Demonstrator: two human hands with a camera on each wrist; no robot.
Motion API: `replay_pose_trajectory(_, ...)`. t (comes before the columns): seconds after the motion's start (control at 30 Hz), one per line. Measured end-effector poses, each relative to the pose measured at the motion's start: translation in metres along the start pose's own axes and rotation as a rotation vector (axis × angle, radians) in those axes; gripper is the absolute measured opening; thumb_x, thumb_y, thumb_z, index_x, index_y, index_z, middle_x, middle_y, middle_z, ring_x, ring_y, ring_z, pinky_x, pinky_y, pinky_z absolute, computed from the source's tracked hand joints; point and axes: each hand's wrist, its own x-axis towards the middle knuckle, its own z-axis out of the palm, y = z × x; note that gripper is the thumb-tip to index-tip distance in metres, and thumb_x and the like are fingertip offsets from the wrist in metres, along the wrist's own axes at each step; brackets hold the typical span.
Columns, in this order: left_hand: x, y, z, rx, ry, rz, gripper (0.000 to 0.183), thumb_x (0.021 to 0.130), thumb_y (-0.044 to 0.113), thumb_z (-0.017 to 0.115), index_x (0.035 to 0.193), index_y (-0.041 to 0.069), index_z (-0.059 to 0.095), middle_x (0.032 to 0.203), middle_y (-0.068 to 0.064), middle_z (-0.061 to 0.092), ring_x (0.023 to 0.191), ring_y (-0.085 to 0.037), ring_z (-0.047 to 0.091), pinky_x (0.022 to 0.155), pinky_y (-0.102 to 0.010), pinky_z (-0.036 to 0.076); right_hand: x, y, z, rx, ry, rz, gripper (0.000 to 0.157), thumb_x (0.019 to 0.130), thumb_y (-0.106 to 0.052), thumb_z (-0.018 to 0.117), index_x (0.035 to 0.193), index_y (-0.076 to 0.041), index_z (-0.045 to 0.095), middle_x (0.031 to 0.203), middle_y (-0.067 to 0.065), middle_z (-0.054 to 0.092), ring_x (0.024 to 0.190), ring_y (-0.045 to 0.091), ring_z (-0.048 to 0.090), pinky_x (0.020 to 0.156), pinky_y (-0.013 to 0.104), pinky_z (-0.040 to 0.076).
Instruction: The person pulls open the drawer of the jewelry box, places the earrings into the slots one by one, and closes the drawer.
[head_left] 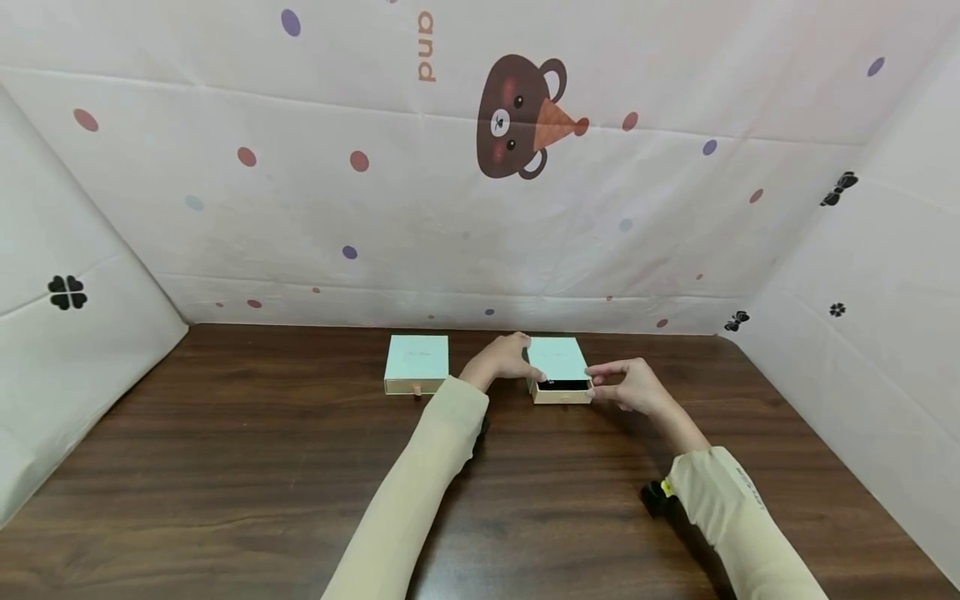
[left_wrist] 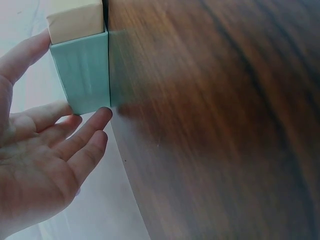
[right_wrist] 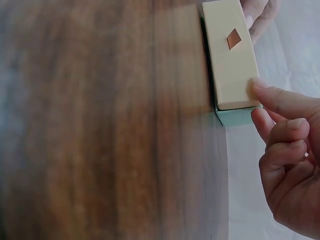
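A mint-green drawer box (head_left: 556, 357) sits at the back of the table. Its cream drawer (head_left: 562, 397) stands partly out at the front, showing a dark inside with something small and pale in it. My left hand (head_left: 501, 360) holds the box's left side, thumb toward the front and fingers round the back corner of the green sleeve (left_wrist: 84, 75). At the right front corner, my right hand (head_left: 634, 387) has its thumb on the drawer front (right_wrist: 231, 70) and its index finger beside the sleeve; its other fingers are curled.
A second mint-green drawer box (head_left: 417, 358) with a small pull tab stands to the left, its drawer closed. Brown wood-grain table (head_left: 247, 467) lies around both boxes. A white printed sheet (head_left: 420, 208) rises behind, and white side walls flank the table.
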Motion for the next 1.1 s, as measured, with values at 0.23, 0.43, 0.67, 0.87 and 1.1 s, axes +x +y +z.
replay_pose_trajectory(0.23,0.0,0.002,-0.001,0.005,-0.003,-0.006,0.077,0.081,0.038,0.067,0.142,0.006,0.032,0.149,-0.006,0.023,0.135,-0.026,0.023,0.105,-0.037,0.03,0.003,0.001,-0.001,-0.016,0.001,0.016,0.041,0.074,-0.011,0.076,0.111,0.003,0.064,0.082,0.003,0.06,0.039,0.006,0.034,0.038,0.021,0.032)
replay_pose_trajectory(0.43,0.0,0.001,0.0,0.014,-0.003,-0.013,0.076,0.082,0.038,0.067,0.141,0.007,0.032,0.149,-0.006,0.024,0.135,-0.026,0.024,0.104,-0.037,0.031,0.006,0.001,0.0,-0.017,0.01,0.024,0.039,0.074,-0.012,0.076,0.109,0.002,0.065,0.084,0.005,0.061,0.038,0.006,0.033,0.038,0.022,0.032)
replay_pose_trajectory(0.67,0.0,0.001,0.0,0.018,-0.002,-0.017,0.076,0.082,0.038,0.067,0.141,0.007,0.033,0.149,-0.006,0.025,0.135,-0.026,0.024,0.104,-0.037,0.031,0.008,0.002,0.0,-0.028,0.018,0.028,0.039,0.073,-0.013,0.077,0.108,0.001,0.066,0.084,0.005,0.062,0.038,0.007,0.034,0.037,0.022,0.033)
replay_pose_trajectory(0.87,0.001,0.001,0.0,0.023,0.002,-0.011,0.075,0.082,0.038,0.067,0.141,0.006,0.033,0.148,-0.006,0.026,0.135,-0.026,0.025,0.104,-0.037,0.031,0.01,0.001,-0.001,-0.02,0.026,0.029,0.039,0.073,-0.011,0.076,0.108,0.002,0.065,0.08,0.001,0.061,0.038,0.007,0.036,0.037,0.022,0.033)
replay_pose_trajectory(1.1,0.001,0.0,-0.001,0.025,-0.003,-0.002,0.076,0.082,0.038,0.067,0.141,0.006,0.033,0.149,-0.006,0.024,0.135,-0.026,0.024,0.105,-0.036,0.03,0.012,0.0,0.0,-0.016,0.02,0.017,0.036,0.075,-0.008,0.073,0.108,0.003,0.065,0.079,0.0,0.061,0.037,0.007,0.036,0.037,0.022,0.032)
